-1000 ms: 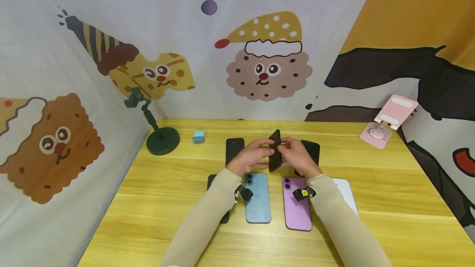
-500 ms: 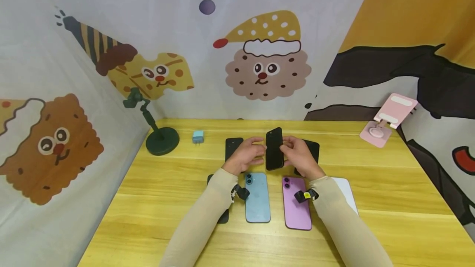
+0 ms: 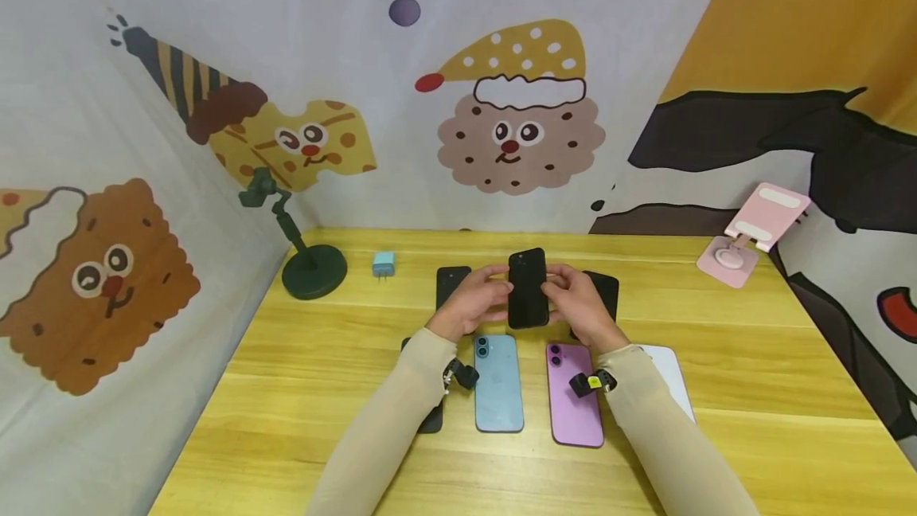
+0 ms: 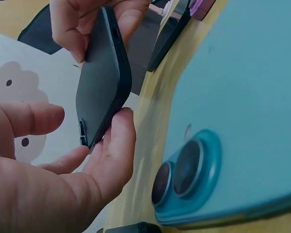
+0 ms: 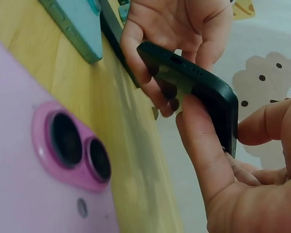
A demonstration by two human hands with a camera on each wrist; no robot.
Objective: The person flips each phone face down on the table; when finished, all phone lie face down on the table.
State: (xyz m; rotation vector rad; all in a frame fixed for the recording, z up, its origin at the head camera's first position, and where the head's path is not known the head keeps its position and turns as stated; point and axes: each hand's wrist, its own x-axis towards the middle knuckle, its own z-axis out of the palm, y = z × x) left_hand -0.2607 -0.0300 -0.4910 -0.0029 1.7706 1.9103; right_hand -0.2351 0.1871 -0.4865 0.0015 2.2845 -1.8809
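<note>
Both hands hold a black smartphone [image 3: 527, 289] tilted up above the far middle of the table, its back with the camera facing me. My right hand [image 3: 579, 305] pinches its right edge, thumb on the back and fingers on the screen side. On the opposite edge, my left hand [image 3: 469, 301] has its fingers curled beneath the phone; in the left wrist view its thumb [image 4: 43, 119] stands off the back. Below the hands lie a light blue smartphone [image 3: 499, 392] and a pink smartphone [image 3: 575, 416], both back up.
Partly hidden by the arms are black phones [image 3: 451, 283] at back left, [image 3: 432, 420] at front left, plus a dark flat device [image 3: 605, 291] and a white one [image 3: 668, 369] on the right. Farther out stand a green stand [image 3: 314, 273], a blue charger [image 3: 383, 264] and a pink stand [image 3: 764, 216].
The held phone has turned from edge-on to show its back. The left hand came off its edge half a second ago and now touches it again.
</note>
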